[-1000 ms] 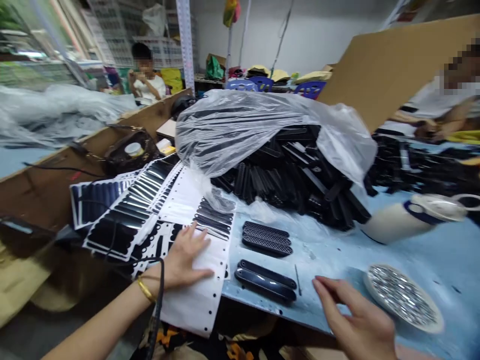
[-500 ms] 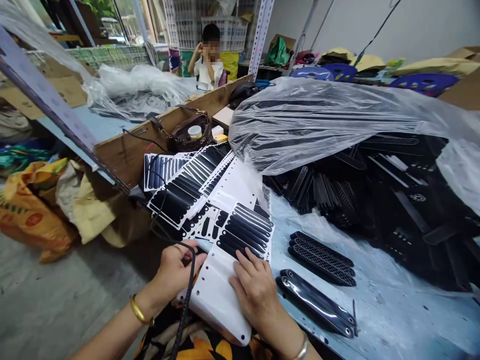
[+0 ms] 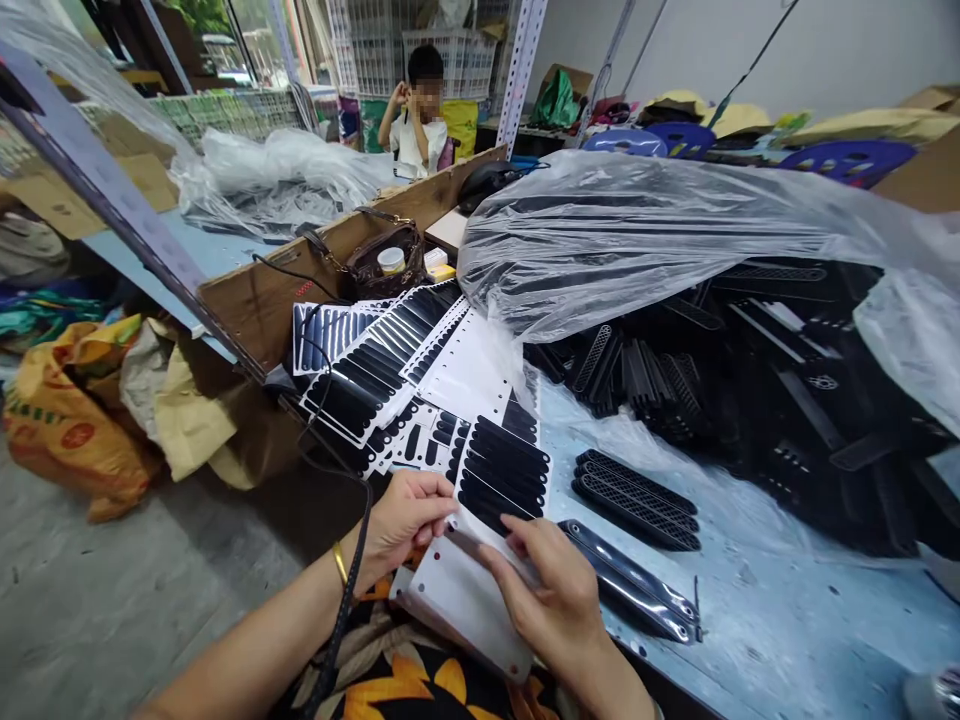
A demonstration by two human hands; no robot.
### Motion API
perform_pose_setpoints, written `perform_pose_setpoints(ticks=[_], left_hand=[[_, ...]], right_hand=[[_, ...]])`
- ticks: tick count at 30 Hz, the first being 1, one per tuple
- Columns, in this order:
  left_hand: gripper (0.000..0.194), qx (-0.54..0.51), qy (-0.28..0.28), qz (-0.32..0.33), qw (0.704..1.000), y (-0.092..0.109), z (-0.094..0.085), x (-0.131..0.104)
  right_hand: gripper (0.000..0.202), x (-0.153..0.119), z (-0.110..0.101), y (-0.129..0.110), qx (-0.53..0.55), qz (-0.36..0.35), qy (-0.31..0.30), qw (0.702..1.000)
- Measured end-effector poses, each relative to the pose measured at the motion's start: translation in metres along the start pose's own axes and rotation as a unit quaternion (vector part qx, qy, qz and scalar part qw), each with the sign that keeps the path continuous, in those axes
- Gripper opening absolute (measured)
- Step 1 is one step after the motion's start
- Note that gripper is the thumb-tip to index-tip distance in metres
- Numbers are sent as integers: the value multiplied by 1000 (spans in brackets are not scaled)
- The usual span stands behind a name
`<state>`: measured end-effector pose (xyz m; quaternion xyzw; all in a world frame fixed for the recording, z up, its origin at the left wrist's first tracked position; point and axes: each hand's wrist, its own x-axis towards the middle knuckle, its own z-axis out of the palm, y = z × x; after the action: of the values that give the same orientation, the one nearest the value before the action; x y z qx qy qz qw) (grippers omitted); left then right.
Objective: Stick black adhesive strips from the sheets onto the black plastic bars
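Note:
A sheet of black strip stickers [image 3: 501,470] lies at the table's edge, its white backing [image 3: 465,595] bent down over my lap. At the bend, my left hand [image 3: 409,520] pinches the sheet's edge between thumb and fingertips. My right hand [image 3: 551,585] curls over the other side of the bend, thumb and forefinger on the sheet; its lower fingers are hidden. Just right of that hand lie glossy black strips [image 3: 630,580] with holes at their ends. Beyond them is a stack of black mesh-patterned strips [image 3: 636,500].
More sticker sheets [image 3: 367,375] spread behind my hands. Clear plastic film [image 3: 660,220] covers a heap of black parts [image 3: 757,400]. A brown bag [image 3: 386,262] sits by the wooden board [image 3: 247,315]. A black cord [image 3: 351,570] crosses my left forearm. A person [image 3: 420,125] sits beyond.
My left hand has moved right and up to the sheet's bend. The right hand has shifted right, its flat fingers now curled at the bend. The backing has moved slightly right.

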<state>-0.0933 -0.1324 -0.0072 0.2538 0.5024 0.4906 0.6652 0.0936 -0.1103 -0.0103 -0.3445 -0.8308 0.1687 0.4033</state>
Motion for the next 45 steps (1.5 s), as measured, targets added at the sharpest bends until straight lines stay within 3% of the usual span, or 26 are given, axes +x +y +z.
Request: perform_pose_setpoints(ticks=[5, 9, 11, 13, 16, 19, 21, 22, 24, 26, 28, 30, 32, 35, 37, 41, 45], left_hand=[[10, 49, -95, 2, 994, 10, 24, -4], [17, 51, -98, -12, 994, 9, 24, 1], [22, 62, -78, -21, 995, 5, 17, 4], [24, 93, -30, -12, 995, 0, 3, 5], [27, 196, 75, 42, 977, -4, -29, 4], [19, 339, 184, 163, 908, 0, -59, 0], [24, 393, 254, 239, 851, 7, -61, -1], [30, 401, 264, 268, 835, 11, -54, 0], [32, 379, 214, 304, 848, 21, -24, 5], [34, 317, 55, 273, 907, 32, 19, 17], [38, 228, -99, 176, 953, 39, 64, 33], [32, 191, -219, 73, 954, 42, 99, 51], [26, 176, -289, 5, 941, 40, 118, 69], [26, 136, -278, -26, 950, 33, 126, 90], [29, 113, -254, -37, 960, 28, 127, 100], [33, 97, -263, -59, 958, 22, 131, 107], [34, 88, -281, -72, 953, 22, 135, 106]], right_hand=[[37, 23, 1, -14, 73, 132, -49, 987], [38, 30, 2, -10, 162, 215, -95, 958], [37, 29, -4, -2, 191, 273, -88, 939], [37, 26, -22, 9, 188, 323, -29, 927], [39, 22, -74, 27, 149, 374, 152, 903], [36, 16, -131, 40, 119, 383, 296, 867], [31, 10, -154, 42, 111, 372, 340, 857], [29, 7, -160, 41, 113, 360, 342, 861], [26, 2, -161, 35, 133, 329, 304, 884], [22, -3, -153, 28, 166, 299, 228, 912], [16, -8, -145, 23, 192, 281, 152, 928], [13, -15, -142, 23, 197, 280, 93, 935], [17, -22, -145, 29, 169, 292, 71, 939], [22, -32, -152, 45, 19, 272, 139, 952], [20, -32, -154, 55, -106, 210, 173, 957], [21, -19, -146, 67, -202, 51, 118, 971], [17, -5, -132, 74, -220, -10, 76, 973]])
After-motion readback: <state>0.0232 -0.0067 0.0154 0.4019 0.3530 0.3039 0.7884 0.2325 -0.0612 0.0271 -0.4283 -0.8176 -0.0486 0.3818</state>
